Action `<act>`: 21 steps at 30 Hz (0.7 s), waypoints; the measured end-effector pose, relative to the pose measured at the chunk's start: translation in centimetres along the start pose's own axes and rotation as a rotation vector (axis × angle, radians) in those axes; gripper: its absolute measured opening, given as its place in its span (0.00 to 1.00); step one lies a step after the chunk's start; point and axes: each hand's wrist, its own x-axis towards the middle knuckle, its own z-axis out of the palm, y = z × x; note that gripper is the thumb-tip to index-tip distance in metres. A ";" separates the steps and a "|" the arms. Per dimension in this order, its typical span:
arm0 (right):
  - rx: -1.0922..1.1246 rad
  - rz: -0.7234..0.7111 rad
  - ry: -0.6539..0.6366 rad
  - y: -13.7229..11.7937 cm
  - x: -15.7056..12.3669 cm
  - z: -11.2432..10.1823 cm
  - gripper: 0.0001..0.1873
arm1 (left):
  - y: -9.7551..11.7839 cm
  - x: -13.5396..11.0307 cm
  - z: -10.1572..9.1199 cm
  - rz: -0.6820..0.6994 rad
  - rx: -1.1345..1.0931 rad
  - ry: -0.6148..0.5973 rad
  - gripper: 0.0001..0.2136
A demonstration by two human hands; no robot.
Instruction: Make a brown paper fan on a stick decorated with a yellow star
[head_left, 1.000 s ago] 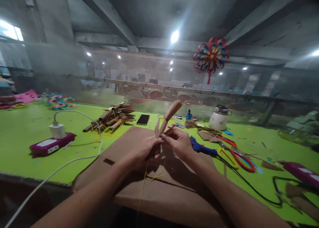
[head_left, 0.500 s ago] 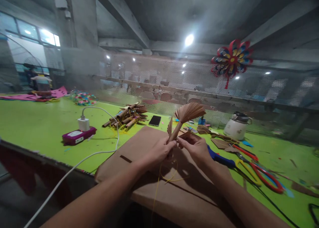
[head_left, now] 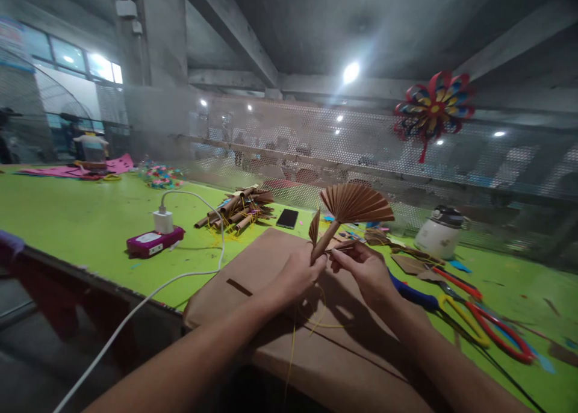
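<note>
My left hand (head_left: 295, 276) pinches the lower stem of a brown pleated paper fan (head_left: 351, 204), which is spread wide at the top. A small folded leaf sticks out of the stem on the left. My right hand (head_left: 363, 267) is closed on a thin brown strip next to the stem's base. Thin yellow string (head_left: 311, 322) hangs below both hands over a brown cardboard sheet (head_left: 271, 259) lying on the green table (head_left: 67, 220).
A pile of brown paper rolls (head_left: 237, 208) and a black phone (head_left: 288, 218) lie behind the cardboard. A pink power strip (head_left: 156, 241) with a white charger and cable sits left. Blue-handled tool (head_left: 410, 292), red and yellow scissors (head_left: 487, 329) and a white pot (head_left: 438, 232) stand right.
The paper piece, closed like a rod a second ago, has fanned out at the top. My view has swung left, so the things on the table sit further right.
</note>
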 end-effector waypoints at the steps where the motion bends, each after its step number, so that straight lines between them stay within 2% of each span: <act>1: 0.004 0.005 0.001 0.1 0.0 0.0 0.14 | 0.0 0.0 0.0 -0.001 0.010 0.006 0.11; 12: 0.140 0.046 -0.031 0.7 0.2 -0.1 0.12 | -0.3 0.0 0.1 0.040 0.061 0.034 0.06; 21: 0.162 0.069 -0.044 0.6 0.2 -0.1 0.10 | -0.4 0.0 0.1 0.047 0.015 0.038 0.09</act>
